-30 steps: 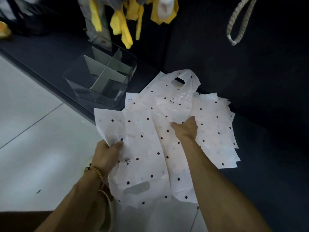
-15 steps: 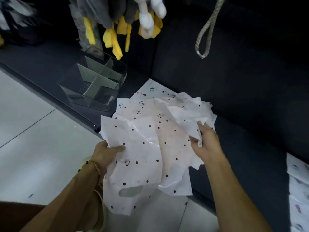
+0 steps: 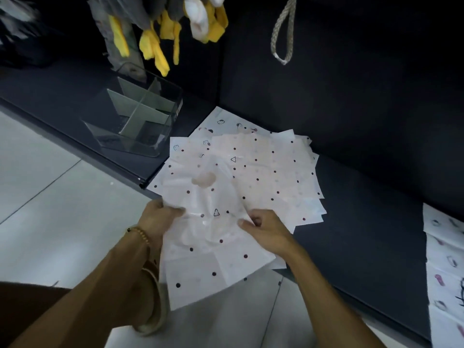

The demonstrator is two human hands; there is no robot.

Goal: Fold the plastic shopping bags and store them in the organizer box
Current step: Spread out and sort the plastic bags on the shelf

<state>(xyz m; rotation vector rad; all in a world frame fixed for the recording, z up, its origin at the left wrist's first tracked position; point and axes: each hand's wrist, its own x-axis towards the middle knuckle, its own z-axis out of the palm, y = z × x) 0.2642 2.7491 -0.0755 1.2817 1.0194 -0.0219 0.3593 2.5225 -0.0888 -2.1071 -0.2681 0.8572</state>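
A white plastic shopping bag (image 3: 213, 247) with dark dots and a cut-out handle hole hangs in front of me, crumpled in the middle. My left hand (image 3: 157, 219) pinches its left edge. My right hand (image 3: 266, 228) grips its right side, fingers curled into the plastic. Behind it, a pile of similar dotted bags (image 3: 276, 172) lies flat on the dark sofa seat (image 3: 351, 209). The clear organizer box (image 3: 135, 116) with grey cross dividers stands on the dark ledge to the upper left, its compartments showing no bags.
More printed white bags (image 3: 444, 272) lie at the right edge of the seat. Grey and yellow plush toys (image 3: 160, 33) hang behind the box. A rope loop (image 3: 282, 33) dangles against the dark backrest. Pale tiled floor (image 3: 50, 209) lies below left.
My right hand has moved left and down, closer to my left hand, bunching the bag between them. The held bag now hangs lower, clear of the pile.
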